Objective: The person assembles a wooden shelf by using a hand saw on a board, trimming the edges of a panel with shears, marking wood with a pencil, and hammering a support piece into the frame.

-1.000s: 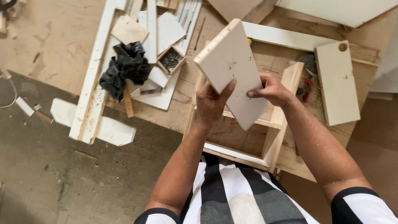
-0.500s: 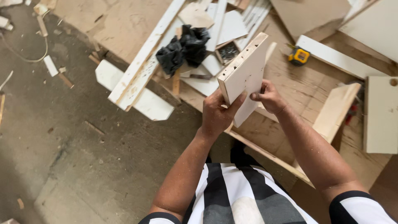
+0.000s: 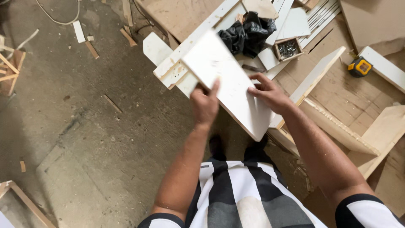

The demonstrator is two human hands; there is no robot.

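Gripping a white board (image 3: 230, 84) by its edges, the left hand (image 3: 205, 103) and right hand (image 3: 270, 93) are closing fingers around it, holding it flat above the floor (image 3: 84, 139).

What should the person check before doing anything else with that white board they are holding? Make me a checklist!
1. Both hands on the flat white rectangular board: ok. The left hand grips its near edge and the right hand presses on its face.
2. Board face free of loose things: ok.
3. Fingers away from the small open wooden box of metal screws: ok, it sits apart from them.
4. Crumpled black plastic bag clear of the board: cannot tell, the two overlap in this view.
5. Yellow tape measure out of the way: ok.
6. Board free of cracks underneath: cannot tell, the underside is hidden.
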